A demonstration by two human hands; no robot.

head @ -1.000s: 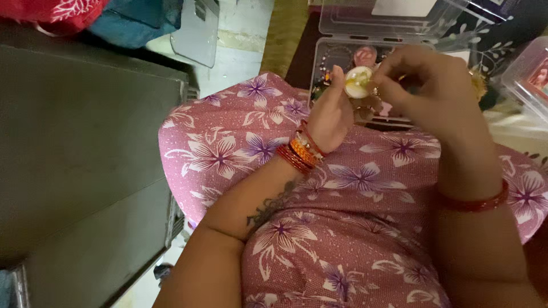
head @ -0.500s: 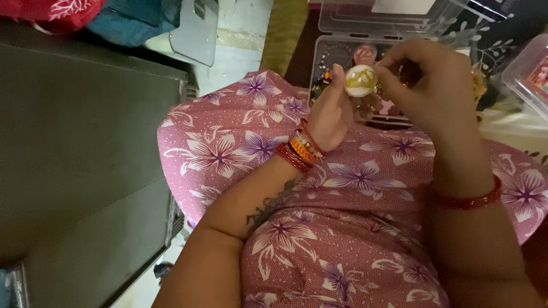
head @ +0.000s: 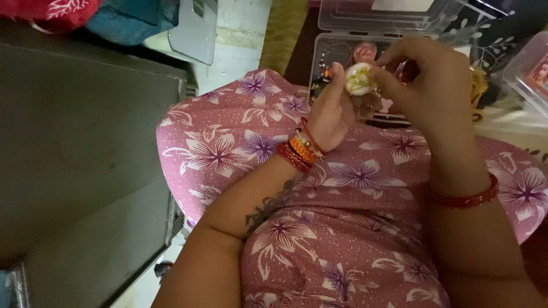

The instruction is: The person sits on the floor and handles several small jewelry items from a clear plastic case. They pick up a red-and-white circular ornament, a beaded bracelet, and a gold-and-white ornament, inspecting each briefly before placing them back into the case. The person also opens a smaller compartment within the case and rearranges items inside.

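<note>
A small round cream piece with yellow markings [head: 359, 78] is pinched between the fingertips of my left hand [head: 331, 114] and my right hand [head: 428, 80], above my knees. Both hands hold it over my lap, which is covered by a pink dress with purple and white flowers [head: 354, 188]. My left wrist wears red and orange bangles [head: 299, 149]; my right wrist wears a red bangle [head: 465, 197]. Just beyond the hands lies a clear plastic box with small beads and ornaments [head: 337, 54], its lid raised.
A dark grey metal cabinet [head: 80, 148] fills the left side. A second clear plastic box [head: 528, 68] sits at the far right. Red and blue cloth [head: 97, 17] lies at the top left, beside a pale floor strip [head: 240, 51].
The hands and the round piece have barely shifted; my right fingers have adjusted slightly on the piece.
</note>
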